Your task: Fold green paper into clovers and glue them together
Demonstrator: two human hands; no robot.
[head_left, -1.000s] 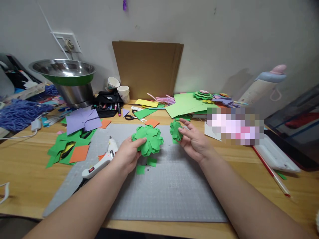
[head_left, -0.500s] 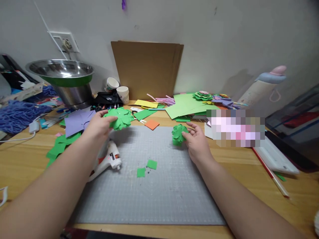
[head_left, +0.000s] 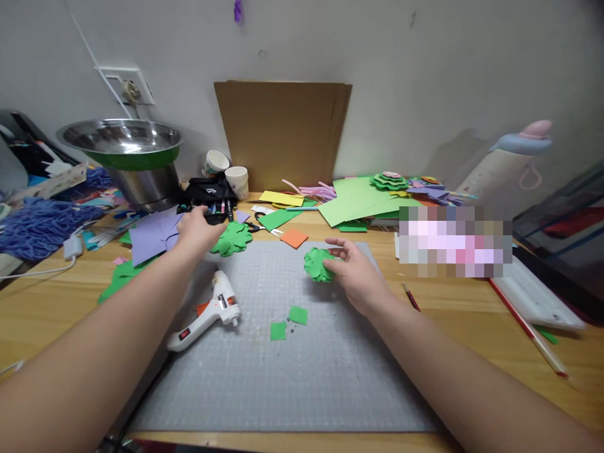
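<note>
My right hand (head_left: pixel 361 277) pinches a small layered green paper flower (head_left: pixel 317 265) between thumb and fingers, just above the grey cutting mat (head_left: pixel 302 396). A larger green paper flower (head_left: pixel 234 240) rests at the back left edge of the mat. Beside it, to the left, my left hand (head_left: pixel 201 231) is open, its thumb apart from the fingers and nothing visibly held. A white hot glue gun (head_left: pixel 214 314) lies on the mat under my left forearm. Two small green paper squares (head_left: pixel 298 315) lie near the middle of the mat.
Behind the mat are scissors (head_left: pixel 259 225), an orange paper square (head_left: pixel 294 238) and green sheets (head_left: pixel 363 198). A black pen case (head_left: pixel 207 192) and a steel bowl (head_left: pixel 120 135) stand back left. Cardboard (head_left: pixel 283 138) leans on the wall. A bottle (head_left: pixel 507 157) stands at right.
My left hand has let go of the larger green flower, which now lies on the mat's back left edge. My right hand has brought the smaller flower left, toward the middle.
</note>
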